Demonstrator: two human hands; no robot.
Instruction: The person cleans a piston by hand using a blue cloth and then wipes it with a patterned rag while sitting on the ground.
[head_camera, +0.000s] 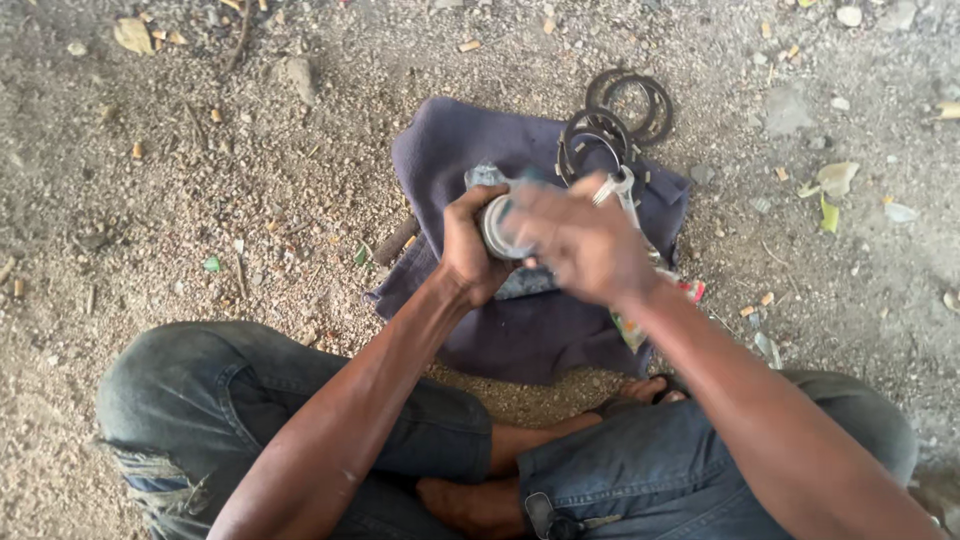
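— Sitting cross-legged on the gravel ground (180, 200), the person works over a purple cloth (520, 330). What is the left hand (470, 245) doing?

— It is wrapped firmly round a short round metal part (497, 228), probably a piston or a cylindrical cap, and holds it just above the cloth with the pale end face turned toward the right hand (580, 240). Held that way, the face stays presented to the working hand, and anything that drops would land on fabric, not in the grit.

— And the right hand's grip?

— Motion blur hides it. The hand lies across the end of the part, touching it, but I cannot tell whether the fingers are pinched on something or spread flat.

— What lies around it?

— A grey metal piece (482, 177) rests on the cloth behind the hands. A silver tool (622, 190), its type unclear, shows just beyond the right knuckles. Thin dark rings (597, 138) sit at the cloth's far edge, with more rings (632, 102) on the ground just past it. A coloured wrapper (690, 290) peeks out under the right forearm.

— Any obstructions?

— The right hand covers most of the part, and both forearms hide the near half of the cloth. Dry leaves (835, 180) and stones lie well apart.
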